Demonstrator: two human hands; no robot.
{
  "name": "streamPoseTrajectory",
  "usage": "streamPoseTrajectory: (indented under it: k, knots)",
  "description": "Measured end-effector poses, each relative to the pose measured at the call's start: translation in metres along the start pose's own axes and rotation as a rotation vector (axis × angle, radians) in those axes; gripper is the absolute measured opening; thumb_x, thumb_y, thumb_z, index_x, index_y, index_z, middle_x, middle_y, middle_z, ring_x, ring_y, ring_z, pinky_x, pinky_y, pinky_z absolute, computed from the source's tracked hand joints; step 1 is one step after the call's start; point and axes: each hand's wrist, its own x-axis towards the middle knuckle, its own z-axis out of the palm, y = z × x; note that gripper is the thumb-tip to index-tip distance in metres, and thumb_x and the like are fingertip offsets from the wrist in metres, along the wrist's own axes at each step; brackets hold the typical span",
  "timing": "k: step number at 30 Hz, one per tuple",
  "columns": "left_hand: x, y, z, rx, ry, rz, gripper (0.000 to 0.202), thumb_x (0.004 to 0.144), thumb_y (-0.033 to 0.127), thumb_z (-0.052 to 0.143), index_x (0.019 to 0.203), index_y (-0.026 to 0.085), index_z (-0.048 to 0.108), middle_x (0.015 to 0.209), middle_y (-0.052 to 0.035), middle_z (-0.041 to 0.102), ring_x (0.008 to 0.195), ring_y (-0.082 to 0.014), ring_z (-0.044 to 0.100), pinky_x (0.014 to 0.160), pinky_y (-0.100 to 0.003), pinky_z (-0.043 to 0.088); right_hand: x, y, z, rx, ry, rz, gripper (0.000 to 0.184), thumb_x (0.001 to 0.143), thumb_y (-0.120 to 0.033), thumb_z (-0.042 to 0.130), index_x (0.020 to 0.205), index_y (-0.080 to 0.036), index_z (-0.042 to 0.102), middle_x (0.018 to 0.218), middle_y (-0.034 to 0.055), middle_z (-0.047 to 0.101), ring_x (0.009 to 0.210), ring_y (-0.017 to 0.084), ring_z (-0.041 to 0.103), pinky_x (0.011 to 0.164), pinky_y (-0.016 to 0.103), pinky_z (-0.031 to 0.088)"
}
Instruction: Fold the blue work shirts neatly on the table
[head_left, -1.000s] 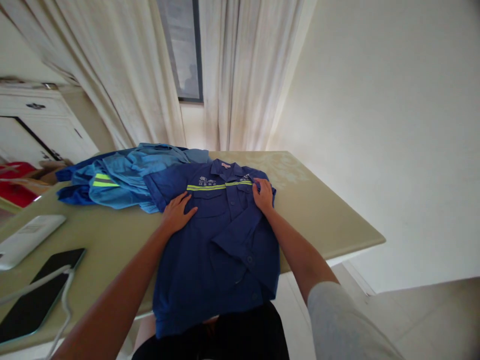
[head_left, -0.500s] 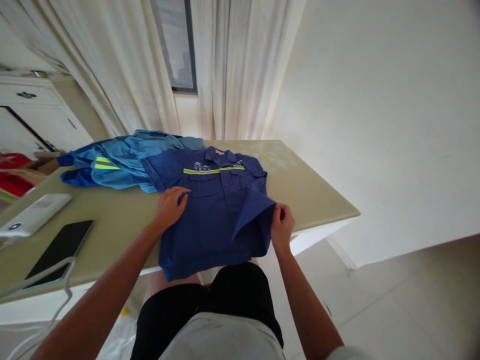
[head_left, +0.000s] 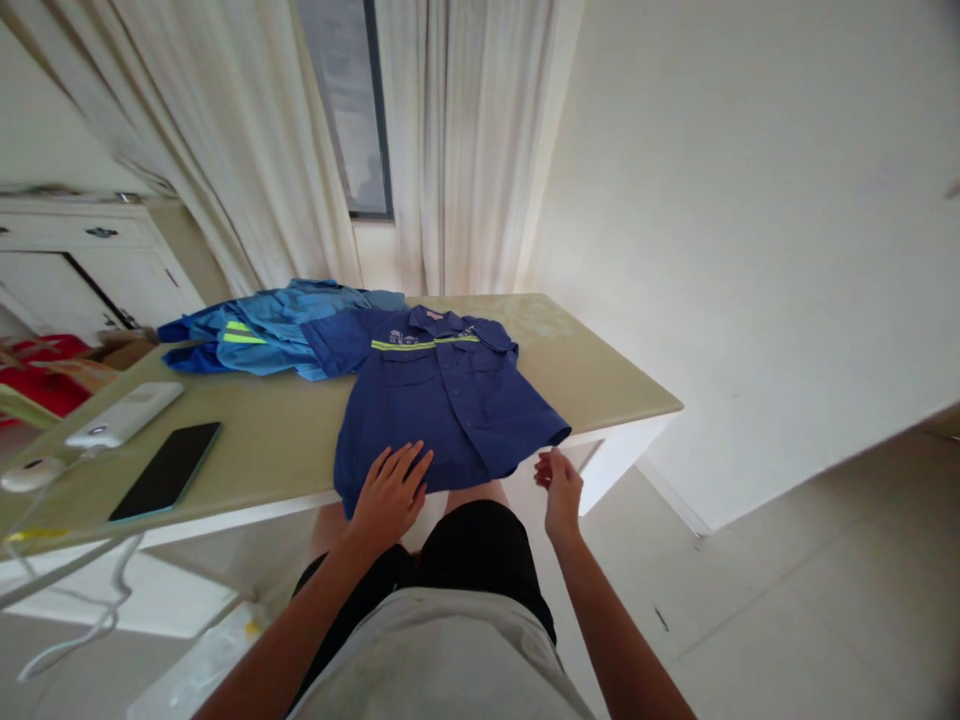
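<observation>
A navy blue work shirt (head_left: 420,400) with a yellow-green reflective stripe lies front up on the table, its collar away from me and its hem hanging over the near edge. My left hand (head_left: 391,490) rests flat on the lower part of the shirt, fingers spread. Just below the shirt's right-hand corner, which sticks out past the table edge, is my right hand (head_left: 559,488). Its fingers are loosely curled and apart, with no cloth visible in them. The shirt's left sleeve in view overlaps a heap of lighter blue clothes (head_left: 277,325).
A black phone (head_left: 166,470) and a white device (head_left: 126,414) with a cable lie on the table (head_left: 607,385) at left. White cables (head_left: 112,600) hang off its near edge. A white cabinet (head_left: 82,260) and red bags (head_left: 52,375) stand farther left; a wall (head_left: 750,250) is at right.
My right hand has let go of the shirt's right-hand flap, which now lies spread outward. My left hand has moved from the shirt's side down to its lower front.
</observation>
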Motion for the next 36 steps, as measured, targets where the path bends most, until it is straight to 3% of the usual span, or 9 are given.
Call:
streamPoseTrajectory:
  k: [3, 6, 10, 14, 18, 21, 24, 29, 36]
  knots:
    - [-0.011, 0.009, 0.013, -0.232, 0.088, -0.012, 0.041, 0.101, 0.028, 0.051, 0.136, 0.026, 0.072, 0.145, -0.0138, 0.067, 0.136, -0.0315, 0.060, 0.121, -0.053, 0.042, -0.021, 0.003, 0.022, 0.004, -0.169, -0.001, 0.060, 0.085, -0.078, 0.064, 0.074, -0.019, 0.063, 0.064, 0.0032, 0.065, 0.055, 0.016, 0.058, 0.054, 0.028, 0.047]
    - [-0.021, 0.033, 0.030, -0.697, -0.026, -0.152, 0.025, 0.099, 0.032, 0.058, 0.109, 0.025, 0.080, 0.110, -0.0108, 0.079, 0.107, -0.0273, 0.073, 0.103, -0.043, 0.055, -0.031, 0.002, 0.037, -0.008, -0.168, -0.084, 0.057, 0.085, -0.075, 0.068, 0.069, -0.022, 0.056, 0.054, -0.0021, 0.056, 0.052, 0.015, 0.055, 0.054, 0.028, 0.045]
    - [-0.016, 0.065, 0.053, -1.433, -0.254, -0.701, 0.026, 0.083, 0.038, 0.085, 0.101, 0.021, 0.078, 0.106, -0.0113, 0.080, 0.097, -0.0246, 0.074, 0.081, -0.033, 0.059, -0.030, -0.006, 0.030, -0.193, -0.345, -0.256, 0.038, 0.094, -0.060, 0.062, 0.086, -0.023, 0.060, 0.063, -0.0022, 0.062, 0.056, 0.016, 0.057, 0.056, 0.027, 0.044]
    - [0.012, 0.079, 0.059, -1.997, -0.001, -1.160, 0.024, 0.085, 0.032, 0.087, 0.098, 0.019, 0.072, 0.105, -0.0093, 0.079, 0.090, -0.0172, 0.075, 0.076, -0.026, 0.059, -0.023, -0.017, 0.007, -0.615, -0.504, -0.504, 0.019, 0.094, -0.038, 0.055, 0.104, -0.024, 0.063, 0.081, 0.0004, 0.070, 0.064, 0.017, 0.062, 0.065, 0.028, 0.045]
    - [0.026, 0.083, 0.052, -2.068, 0.213, -1.414, 0.011, 0.090, 0.011, 0.078, 0.092, 0.016, 0.069, 0.084, -0.0039, 0.076, 0.065, -0.0097, 0.070, 0.059, -0.018, 0.056, -0.009, -0.020, -0.006, -0.707, -0.297, -0.534, 0.039, 0.093, -0.034, 0.048, 0.129, -0.022, 0.057, 0.087, 0.0024, 0.072, 0.064, 0.019, 0.064, 0.067, 0.031, 0.047]
    - [0.018, 0.082, 0.043, -2.043, 0.208, -1.461, 0.012, 0.091, 0.007, 0.076, 0.086, 0.013, 0.068, 0.077, -0.0042, 0.074, 0.060, -0.0103, 0.070, 0.051, -0.017, 0.055, 0.006, -0.016, -0.012, -0.582, -0.170, -0.293, 0.039, 0.098, -0.045, 0.040, 0.127, -0.023, 0.054, 0.087, 0.0014, 0.072, 0.058, 0.018, 0.065, 0.061, 0.031, 0.049]
    - [0.007, 0.081, 0.032, -2.024, 0.217, -1.425, 0.011, 0.090, 0.007, 0.078, 0.086, 0.012, 0.069, 0.076, -0.0052, 0.075, 0.062, -0.0122, 0.073, 0.047, -0.015, 0.053, 0.019, -0.013, -0.016, -0.484, -0.182, -0.148, 0.043, 0.096, -0.056, 0.043, 0.120, -0.023, 0.055, 0.098, 0.0039, 0.073, 0.063, 0.018, 0.070, 0.061, 0.031, 0.052]
    - [0.000, 0.080, 0.016, -1.981, 0.309, -1.420, 0.012, 0.089, 0.004, 0.078, 0.084, 0.013, 0.070, 0.072, -0.0030, 0.074, 0.060, -0.0125, 0.074, 0.046, -0.015, 0.054, 0.017, -0.022, -0.011, -0.416, -0.037, -0.336, 0.048, 0.090, -0.054, 0.058, 0.124, -0.021, 0.058, 0.112, 0.0109, 0.071, 0.081, 0.022, 0.069, 0.067, 0.035, 0.056]
    - [-0.013, 0.083, 0.010, -1.953, 0.335, -1.430, 0.017, 0.091, -0.001, 0.071, 0.085, 0.014, 0.068, 0.074, -0.0046, 0.076, 0.060, -0.0133, 0.073, 0.051, -0.018, 0.058, 0.002, -0.010, -0.021, -0.376, 0.091, -0.705, 0.038, 0.087, -0.035, 0.063, 0.122, -0.022, 0.057, 0.092, 0.0017, 0.058, 0.074, 0.018, 0.056, 0.075, 0.037, 0.055]
